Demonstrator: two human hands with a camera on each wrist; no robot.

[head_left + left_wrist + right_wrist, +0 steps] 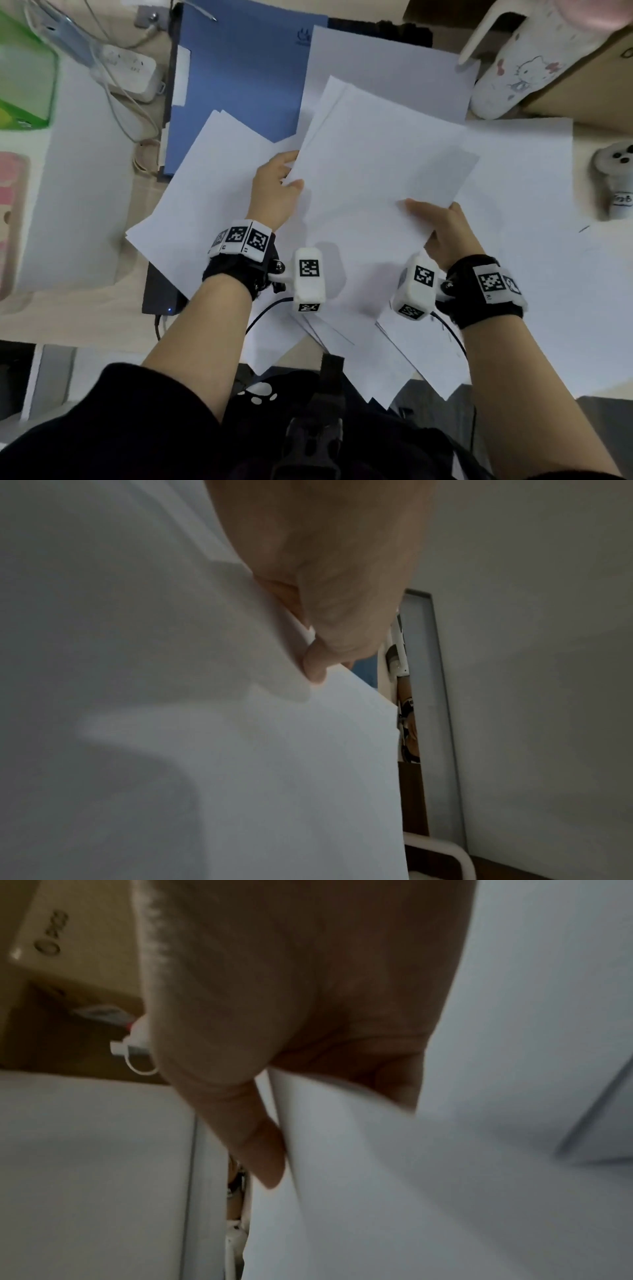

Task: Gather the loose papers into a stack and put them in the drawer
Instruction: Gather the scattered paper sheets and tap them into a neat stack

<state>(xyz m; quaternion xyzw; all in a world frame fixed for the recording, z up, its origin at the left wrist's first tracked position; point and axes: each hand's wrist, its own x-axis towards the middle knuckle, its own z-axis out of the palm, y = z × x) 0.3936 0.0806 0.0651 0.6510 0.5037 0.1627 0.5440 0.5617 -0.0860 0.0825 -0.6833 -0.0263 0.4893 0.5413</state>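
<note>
A bundle of white paper sheets point(376, 171) is held above the desk between both hands. My left hand point(274, 192) pinches its left edge, thumb on top. My right hand point(442, 226) grips its near right corner, thumb on top and fingers below. In the left wrist view the thumb point(315, 666) presses on the bundle point(274, 764). In the right wrist view the bundle point(377, 1164) sits between thumb and fingers. More loose sheets point(212, 192) lie spread over the desk beneath, and some point(394, 363) hang over the near edge. No drawer is in view.
A blue folder point(239, 82) lies at the back centre under some sheets. A power strip point(130, 72) with cables sits back left. A white bottle point(513, 72) lies back right by a cardboard box point(589, 82). A small white device point(616, 181) is far right.
</note>
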